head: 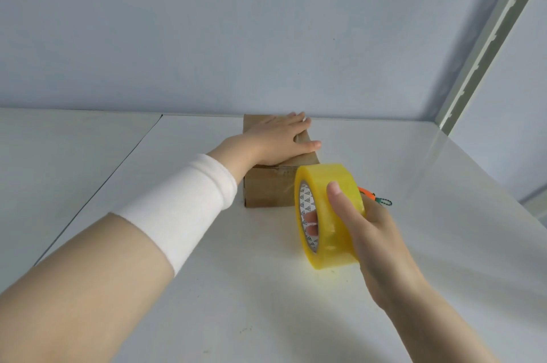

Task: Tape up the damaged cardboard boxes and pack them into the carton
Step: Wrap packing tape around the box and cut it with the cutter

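A small brown cardboard box lies lengthwise on the white table, reaching back to the wall. My left hand rests flat on its top, fingers spread, pressing down. My right hand grips a roll of yellow packing tape just in front of the box's near right corner, thumb on the outside and fingers through the core. A strip of clear tape runs from the roll onto the box's near top edge. No carton is in view.
A small orange tool with a green bead chain lies on the table behind the tape roll. A pale blue wall stands right behind the box. A metal shelf upright rises at the right. A seam splits the table at the left.
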The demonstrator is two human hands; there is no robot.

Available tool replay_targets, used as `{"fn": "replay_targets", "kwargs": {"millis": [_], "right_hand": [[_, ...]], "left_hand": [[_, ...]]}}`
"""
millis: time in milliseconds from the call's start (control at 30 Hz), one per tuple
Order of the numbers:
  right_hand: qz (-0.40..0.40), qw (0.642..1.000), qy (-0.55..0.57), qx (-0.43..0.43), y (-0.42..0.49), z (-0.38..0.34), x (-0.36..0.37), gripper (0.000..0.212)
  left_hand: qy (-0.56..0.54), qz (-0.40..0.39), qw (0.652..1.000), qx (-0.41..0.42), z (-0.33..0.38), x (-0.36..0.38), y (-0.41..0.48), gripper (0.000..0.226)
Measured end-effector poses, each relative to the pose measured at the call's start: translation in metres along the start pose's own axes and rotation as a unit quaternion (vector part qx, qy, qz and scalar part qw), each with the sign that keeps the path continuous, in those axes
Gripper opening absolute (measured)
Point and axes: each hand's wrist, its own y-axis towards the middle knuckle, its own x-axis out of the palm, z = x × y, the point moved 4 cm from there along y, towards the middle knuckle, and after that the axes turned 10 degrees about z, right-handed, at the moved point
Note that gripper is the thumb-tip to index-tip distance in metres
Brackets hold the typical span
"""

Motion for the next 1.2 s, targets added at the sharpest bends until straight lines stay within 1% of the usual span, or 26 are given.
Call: {"fn": "replay_targets", "kwargs": {"millis": [67, 100, 133, 200, 233, 267, 333, 367, 400, 467, 533, 600, 667, 733, 767, 800, 833, 867, 900, 933, 967, 1000, 1033, 1067, 1133, 1200], "right_hand": [[-0.013, 1.0, 0.001, 0.003, 0.0, 0.0, 0.002, 0.046], [-0.019, 1.0, 0.002, 0.003, 0.0, 0.0, 0.002, 0.046], [-0.025, 1.0, 0.003, 0.002, -0.001, 0.0, 0.0, 0.046], [-0.04, 0.999, -0.001, 0.002, -0.005, 0.0, -0.001, 0.047], [-0.048, 0.999, -0.002, 0.001, -0.007, 0.0, -0.002, 0.049], [-0.054, 0.999, -0.004, 0.0, -0.007, 0.0, -0.001, 0.05], [-0.059, 0.998, -0.009, 0.004, -0.007, 0.001, 0.001, 0.053], [-0.058, 0.998, -0.012, 0.006, -0.006, 0.0, 0.003, 0.052], [-0.054, 0.998, -0.016, 0.005, -0.007, -0.001, 0.005, 0.049], [-0.042, 0.999, -0.025, -0.007, -0.01, -0.002, 0.005, 0.041], [-0.035, 0.999, -0.025, -0.015, -0.016, 0.001, 0.001, 0.038], [-0.042, 0.999, -0.015, 0.001, -0.022, 0.004, -0.002, 0.037], [-0.048, 0.999, -0.012, 0.01, -0.025, 0.004, -0.001, 0.036], [-0.055, 0.998, -0.018, 0.01, -0.025, 0.002, 0.0, 0.034], [-0.064, 0.998, -0.02, 0.01, -0.026, 0.001, 0.0, 0.033], [-0.075, 0.997, -0.02, 0.01, -0.026, 0.0, 0.0, 0.033], [-0.085, 0.996, -0.019, 0.013, -0.026, 0.0, -0.001, 0.033], [-0.094, 0.995, -0.019, 0.015, -0.026, -0.001, -0.002, 0.033], [-0.101, 0.995, -0.019, 0.017, -0.026, -0.001, -0.003, 0.033], [-0.106, 0.994, -0.019, 0.018, -0.026, -0.001, -0.004, 0.032], [-0.109, 0.994, -0.019, 0.018, -0.025, 0.0, -0.004, 0.029], [-0.111, 0.993, -0.017, 0.019, -0.024, 0.0, -0.004, 0.026], [-0.113, 0.993, -0.013, 0.02, -0.024, 0.0, -0.003, 0.025], [-0.116, 0.993, -0.007, 0.022, -0.023, -0.001, -0.003, 0.025], [-0.129, 0.991, 0.007, 0.034, -0.021, -0.002, -0.003, 0.031], [-0.161, 0.985, 0.001, 0.054, -0.017, -0.003, -0.005, 0.053]], "left_hand": [[-0.009, 0.023, 1.0, -0.004, 0.004, -0.004, -0.001, 0.063], [-0.013, 0.048, 0.999, -0.007, 0.006, -0.008, -0.003, 0.056], [-0.017, 0.092, 0.996, -0.011, 0.007, -0.013, -0.007, 0.049], [-0.041, 0.209, 0.977, -0.032, 0.007, -0.022, -0.023, 0.038], [-0.072, 0.239, 0.968, -0.039, 0.007, -0.023, -0.033, 0.038], [-0.092, 0.228, 0.969, -0.033, 0.008, -0.02, -0.041, 0.041], [-0.063, 0.14, 0.988, -0.013, 0.013, -0.009, -0.048, 0.054], [-0.05, 0.113, 0.992, -0.014, 0.012, -0.006, -0.048, 0.059], [-0.048, 0.103, 0.993, -0.02, 0.012, -0.007, -0.046, 0.062], [-0.054, 0.108, 0.992, -0.027, 0.012, -0.008, -0.041, 0.063], [-0.041, 0.117, 0.992, -0.022, 0.013, -0.007, -0.042, 0.061], [-0.03, 0.122, 0.992, -0.022, 0.015, -0.005, -0.044, 0.058], [-0.029, 0.108, 0.993, -0.026, 0.016, -0.007, -0.045, 0.057], [-0.068, 0.087, 0.993, -0.047, 0.018, -0.012, -0.045, 0.055], [-0.112, 0.097, 0.987, -0.064, 0.018, -0.016, -0.048, 0.053], [-0.163, 0.134, 0.974, -0.083, 0.018, -0.02, -0.054, 0.049], [-0.205, 0.197, 0.953, -0.102, 0.019, -0.024, -0.063, 0.041], [-0.23, 0.275, 0.926, -0.119, 0.021, -0.027, -0.078, 0.028], [-0.233, 0.334, 0.903, -0.138, 0.024, -0.026, -0.094, 0.016], [-0.224, 0.357, 0.893, -0.161, 0.028, -0.022, -0.107, 0.018], [-0.222, 0.333, 0.896, -0.19, 0.032, -0.016, -0.118, 0.026], [-0.237, 0.28, 0.903, -0.223, 0.036, -0.007, -0.124, 0.033], [-0.27, 0.221, 0.902, -0.254, 0.038, 0.0, -0.126, 0.037], [-0.317, 0.175, 0.889, -0.279, 0.039, 0.005, -0.125, 0.042], [-0.422, 0.127, 0.842, -0.311, 0.042, 0.006, -0.12, 0.043], [-0.489, 0.103, 0.8, -0.332, 0.044, 0.007, -0.115, 0.039]]}}
